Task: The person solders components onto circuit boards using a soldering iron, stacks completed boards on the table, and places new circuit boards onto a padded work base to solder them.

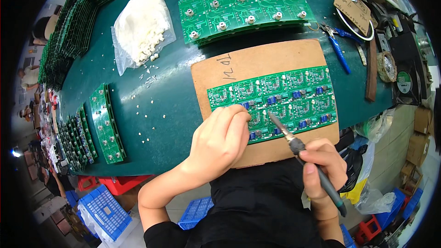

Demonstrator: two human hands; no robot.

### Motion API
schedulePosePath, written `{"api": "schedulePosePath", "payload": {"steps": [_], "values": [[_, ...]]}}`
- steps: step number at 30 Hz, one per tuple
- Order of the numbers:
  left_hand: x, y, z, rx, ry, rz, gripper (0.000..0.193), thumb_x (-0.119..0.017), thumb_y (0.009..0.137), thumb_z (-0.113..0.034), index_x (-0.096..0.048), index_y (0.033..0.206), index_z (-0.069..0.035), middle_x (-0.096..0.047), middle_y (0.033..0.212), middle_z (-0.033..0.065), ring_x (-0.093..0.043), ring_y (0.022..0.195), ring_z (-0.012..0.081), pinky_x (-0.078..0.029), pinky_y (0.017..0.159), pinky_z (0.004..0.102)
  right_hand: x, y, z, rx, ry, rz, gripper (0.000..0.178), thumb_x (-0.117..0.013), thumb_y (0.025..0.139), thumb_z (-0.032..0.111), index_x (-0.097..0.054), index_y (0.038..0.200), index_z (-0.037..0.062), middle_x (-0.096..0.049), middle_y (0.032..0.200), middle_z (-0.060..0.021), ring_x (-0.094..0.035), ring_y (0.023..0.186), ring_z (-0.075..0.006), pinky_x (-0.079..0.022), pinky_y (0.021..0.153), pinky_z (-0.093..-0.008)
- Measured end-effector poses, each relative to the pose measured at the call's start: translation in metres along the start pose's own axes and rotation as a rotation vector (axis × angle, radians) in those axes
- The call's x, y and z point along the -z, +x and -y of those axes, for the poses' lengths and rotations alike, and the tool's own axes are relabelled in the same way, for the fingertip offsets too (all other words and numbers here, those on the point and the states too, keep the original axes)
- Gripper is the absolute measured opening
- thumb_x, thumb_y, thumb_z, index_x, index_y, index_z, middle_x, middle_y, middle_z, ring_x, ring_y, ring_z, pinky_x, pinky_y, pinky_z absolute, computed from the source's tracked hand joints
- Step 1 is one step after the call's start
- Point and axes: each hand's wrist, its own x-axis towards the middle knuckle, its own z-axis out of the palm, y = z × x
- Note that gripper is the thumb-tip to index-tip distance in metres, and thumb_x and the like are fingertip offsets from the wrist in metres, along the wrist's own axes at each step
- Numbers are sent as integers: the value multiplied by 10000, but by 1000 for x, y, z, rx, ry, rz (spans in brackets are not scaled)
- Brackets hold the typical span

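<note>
In my right hand is a soldering iron, gripped like a pen, its tip close to the middle of a green circuit board panel. That panel carries small chips and blue parts, and it lies on a brown cardboard sheet with handwriting on it. My left hand rests over the panel's left part, fingers drawn together in a pinch near the iron's tip. Whatever the left fingertips hold is hidden behind them.
Beyond the cardboard is a stack of green panels with round metal parts. A clear bag of white connectors lies left, with loose bits around it. Further stacked boards line the left edge; blue-handled cutters and a tape roll lie right.
</note>
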Motion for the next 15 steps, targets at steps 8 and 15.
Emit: {"api": "schedulePosePath", "payload": {"steps": [8, 15], "values": [[-5, 15, -5, 66, -248, 37, 207, -675, 778, 81, -604, 953, -3, -628, 920, 119, -631, 843, 285, -517, 724, 372, 10, -5, -6, -51, 4, -58, 133, -630, 807, 29, -651, 927, -24, -617, 708, -114, -616, 647, -237, -492, 585, -321], [-24, 25, -3, -24, -196, 47, 228, -701, 749, 66, -580, 923, -17, -620, 922, 109, -624, 840, 280, -511, 731, 356, 9, 4, -9, -32, -39, 6, 177, -647, 782, 13, -665, 954, -23, -587, 696, -108, -610, 649, -250, -495, 607, -328]]}}
